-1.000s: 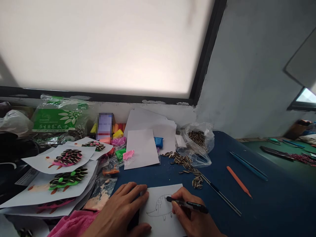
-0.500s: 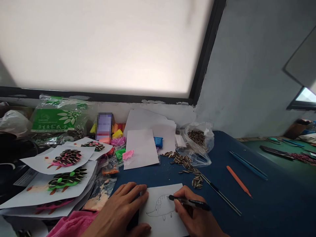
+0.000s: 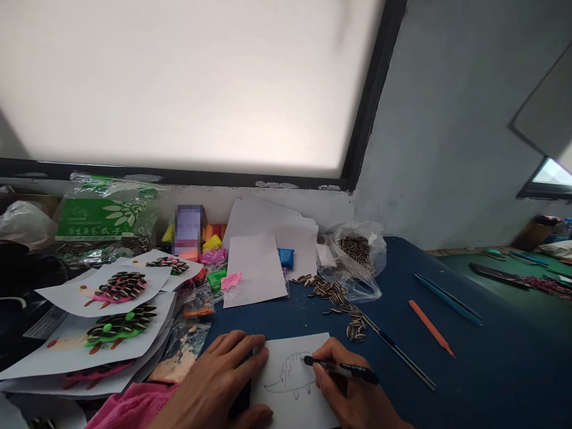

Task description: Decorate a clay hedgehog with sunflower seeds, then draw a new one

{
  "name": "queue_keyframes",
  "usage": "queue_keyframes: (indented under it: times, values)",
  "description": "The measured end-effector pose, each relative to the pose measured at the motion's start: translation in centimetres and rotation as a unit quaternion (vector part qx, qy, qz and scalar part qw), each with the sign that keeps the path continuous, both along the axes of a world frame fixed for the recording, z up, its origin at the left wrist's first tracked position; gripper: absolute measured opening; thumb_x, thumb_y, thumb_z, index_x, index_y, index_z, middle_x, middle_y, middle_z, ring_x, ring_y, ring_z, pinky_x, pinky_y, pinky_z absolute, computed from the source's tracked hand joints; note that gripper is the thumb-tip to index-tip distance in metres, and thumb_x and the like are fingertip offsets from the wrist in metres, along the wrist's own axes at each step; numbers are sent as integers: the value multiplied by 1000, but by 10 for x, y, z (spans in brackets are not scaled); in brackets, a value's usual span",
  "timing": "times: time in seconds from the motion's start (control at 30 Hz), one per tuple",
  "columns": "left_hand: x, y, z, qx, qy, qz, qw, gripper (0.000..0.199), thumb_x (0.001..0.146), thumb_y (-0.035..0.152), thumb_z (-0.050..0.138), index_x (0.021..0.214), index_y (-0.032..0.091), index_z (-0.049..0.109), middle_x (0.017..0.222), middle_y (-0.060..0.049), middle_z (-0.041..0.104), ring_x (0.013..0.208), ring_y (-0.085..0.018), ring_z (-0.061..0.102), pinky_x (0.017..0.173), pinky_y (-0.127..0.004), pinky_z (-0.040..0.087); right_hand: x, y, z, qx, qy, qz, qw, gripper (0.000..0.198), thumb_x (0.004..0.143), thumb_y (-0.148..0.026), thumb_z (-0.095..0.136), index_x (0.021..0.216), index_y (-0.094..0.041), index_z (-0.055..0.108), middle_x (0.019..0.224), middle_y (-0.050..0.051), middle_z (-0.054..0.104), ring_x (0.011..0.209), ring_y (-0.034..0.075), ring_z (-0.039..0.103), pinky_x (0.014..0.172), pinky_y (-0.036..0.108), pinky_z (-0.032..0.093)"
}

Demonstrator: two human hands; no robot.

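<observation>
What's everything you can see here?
Drawing sheet: one, white, front centre
Pen: one, black, over drawing sheet
Seed hedgehogs: several, pink and green, left
Loose seeds: many, striped, centre
Seed bag: one, clear, behind loose seeds
Seed packet: one, green, back left
Plastic bag: one, white, far left
Colourful packets: several, multicoloured, back centre
Blank sheets: several, white, back centre
Blurred object: one, purplish, back
Slim tools: three, orange, blue, silver-black, right
Cloth: one, pink, front left
Tables: two, blue and green, centre and right
Big window: one, pale, back
Wall: one, grey, back
Left hand: one, bare, drawing sheet's left
Right hand: one, bare, around pen
</observation>
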State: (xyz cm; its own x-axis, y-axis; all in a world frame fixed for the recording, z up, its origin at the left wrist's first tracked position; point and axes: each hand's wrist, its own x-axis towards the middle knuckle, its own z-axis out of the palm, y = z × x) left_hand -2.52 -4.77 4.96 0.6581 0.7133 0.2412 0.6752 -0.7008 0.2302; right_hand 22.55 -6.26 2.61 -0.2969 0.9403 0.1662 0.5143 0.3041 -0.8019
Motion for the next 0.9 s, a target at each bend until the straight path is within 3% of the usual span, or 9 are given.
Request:
queue_keyframes:
  times: [0.6, 0.9]
  values:
    - [-1, -2, 0, 20, 28, -3, 999, 44, 80, 37, 73, 119, 20, 66, 128, -9, 66, 107, -33, 63, 86, -43, 57, 6, -1, 0, -18, 21, -4, 1000, 24, 97, -41, 42, 85, -22, 49, 67, -1, 51, 55, 14, 45, 49, 23, 37]
    - [-1, 0, -2, 23, -3, -5, 1000, 41, 80, 39, 71, 119, 23, 66, 126, -8, 67, 103, -31, 64, 84, -40, 57, 3, -1, 4, -13, 15, -10, 1000, 24, 97, -41, 41, 83, -22, 47, 66, -1, 52, 55, 14, 46, 48, 22, 38]
